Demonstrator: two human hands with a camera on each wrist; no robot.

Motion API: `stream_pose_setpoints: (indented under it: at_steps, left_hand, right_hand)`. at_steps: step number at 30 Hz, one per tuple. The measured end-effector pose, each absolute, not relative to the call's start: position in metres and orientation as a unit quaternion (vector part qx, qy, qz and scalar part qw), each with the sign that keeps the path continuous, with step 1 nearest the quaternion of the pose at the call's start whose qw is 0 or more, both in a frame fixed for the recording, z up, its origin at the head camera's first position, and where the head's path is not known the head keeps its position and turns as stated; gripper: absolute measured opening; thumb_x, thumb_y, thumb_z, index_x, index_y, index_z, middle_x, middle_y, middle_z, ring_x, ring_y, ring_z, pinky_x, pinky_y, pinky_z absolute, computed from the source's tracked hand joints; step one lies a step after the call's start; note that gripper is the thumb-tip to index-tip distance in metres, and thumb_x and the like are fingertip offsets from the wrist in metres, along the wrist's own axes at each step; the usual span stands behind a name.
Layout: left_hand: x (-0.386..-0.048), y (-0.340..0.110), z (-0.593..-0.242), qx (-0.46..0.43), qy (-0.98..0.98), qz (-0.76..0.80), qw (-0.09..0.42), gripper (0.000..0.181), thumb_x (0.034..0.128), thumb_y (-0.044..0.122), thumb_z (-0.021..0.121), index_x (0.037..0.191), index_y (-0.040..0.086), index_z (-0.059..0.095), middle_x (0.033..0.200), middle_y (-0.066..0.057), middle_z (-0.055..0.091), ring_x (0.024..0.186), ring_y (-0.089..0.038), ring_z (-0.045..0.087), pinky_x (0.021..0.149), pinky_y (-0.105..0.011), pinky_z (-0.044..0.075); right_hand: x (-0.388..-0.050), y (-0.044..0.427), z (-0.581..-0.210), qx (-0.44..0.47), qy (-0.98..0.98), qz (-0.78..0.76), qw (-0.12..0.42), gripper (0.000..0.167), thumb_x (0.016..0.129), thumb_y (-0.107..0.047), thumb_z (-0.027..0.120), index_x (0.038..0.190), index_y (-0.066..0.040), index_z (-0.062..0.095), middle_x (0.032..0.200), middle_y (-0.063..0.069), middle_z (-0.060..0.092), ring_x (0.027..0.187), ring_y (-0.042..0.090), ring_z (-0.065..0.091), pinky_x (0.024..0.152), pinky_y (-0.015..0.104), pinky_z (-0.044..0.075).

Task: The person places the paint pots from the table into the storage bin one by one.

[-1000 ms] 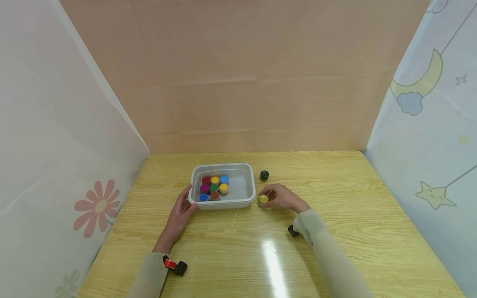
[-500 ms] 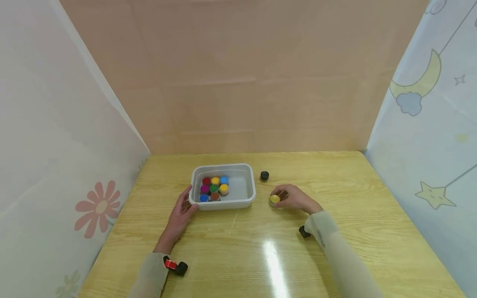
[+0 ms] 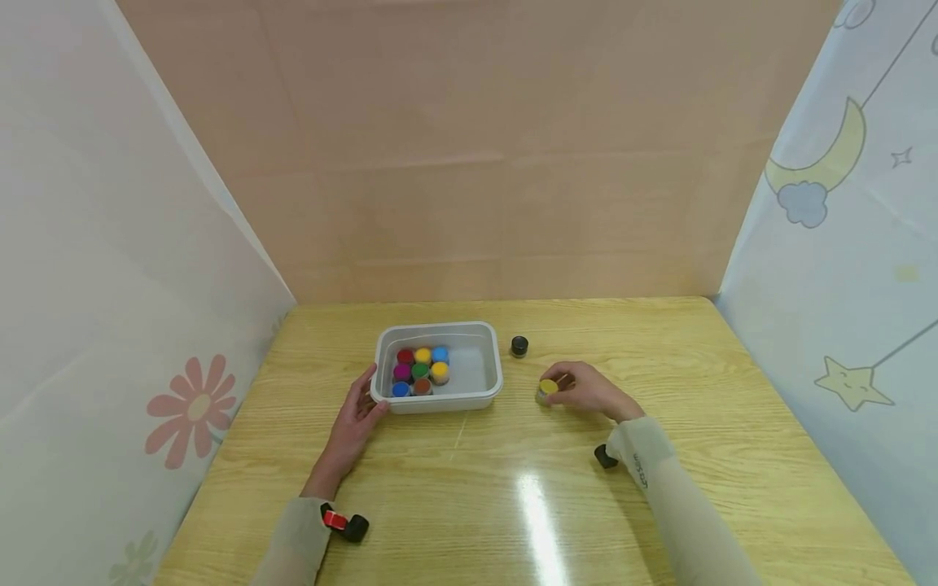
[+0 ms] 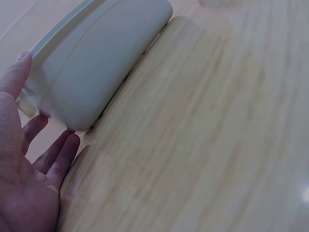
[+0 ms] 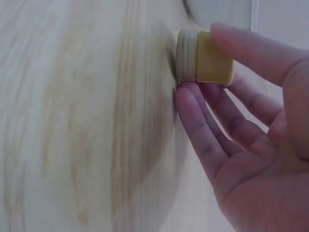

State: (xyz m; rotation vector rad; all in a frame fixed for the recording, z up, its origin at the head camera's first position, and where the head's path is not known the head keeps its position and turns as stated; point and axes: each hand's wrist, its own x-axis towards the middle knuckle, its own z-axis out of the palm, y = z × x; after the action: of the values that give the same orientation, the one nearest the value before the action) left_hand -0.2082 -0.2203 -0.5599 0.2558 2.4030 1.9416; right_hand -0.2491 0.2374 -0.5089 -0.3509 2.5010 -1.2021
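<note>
In the head view, a light grey plastic tray (image 3: 469, 400) holds several small paint jars with coloured tops, grouped in its left half. My left hand (image 3: 352, 425) grips the tray's front left corner, thumb at the rim and fingers around the end, as the left wrist view also shows. To the right of the tray, my right hand (image 3: 590, 390) pinches a yellow paint jar (image 5: 207, 58) between thumb and fingers. Its ribbed whitish cap faces the tabletop, the yellow part upward. Whether it touches the table I cannot tell.
A black-topped jar (image 3: 519, 347) stands on the wooden table (image 3: 454, 505) just right of the tray's back corner. A brown panel (image 3: 506, 163) rises behind the table, with patterned white panels on both sides.
My right hand has moved rightward with the yellow paint jar, from beside the tray's front right corner to farther from it. My left hand and the tray have stayed in place.
</note>
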Motion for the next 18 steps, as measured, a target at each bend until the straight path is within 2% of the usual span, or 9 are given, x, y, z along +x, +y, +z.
stream_pose_setpoints:
  at_steps: [10, 18]
  left_hand:
    - [-0.209, -0.22, -0.558, 0.084, 0.773, 0.628, 0.02, 0.069, 0.1059, 0.024, 0.062, 0.165, 0.032, 0.026, 0.167, -0.015, 0.033, 0.148, -0.037, 0.041, 0.102, -0.008, 0.041]
    - [-0.208, -0.22, -0.558, 0.082, 0.778, 0.623, 0.023, 0.069, 0.106, 0.027, 0.061, 0.165, 0.034, 0.026, 0.17, -0.009, 0.028, 0.149, -0.035, 0.039, 0.102, -0.008, 0.04]
  right_hand:
    - [-0.251, 0.239, -0.502, -0.126, 0.863, -0.465, 0.153, 0.041, 0.093, -0.027, 0.079, 0.127, -0.008, 0.067, 0.126, 0.014, 0.065, 0.112, 0.028, 0.061, 0.089, 0.039, 0.055]
    - [-0.252, 0.233, -0.496, -0.135, 0.843, -0.502, 0.135, 0.042, 0.097, -0.024, 0.075, 0.134, -0.005, 0.064, 0.133, 0.016, 0.063, 0.114, 0.029, 0.062, 0.093, 0.038, 0.055]
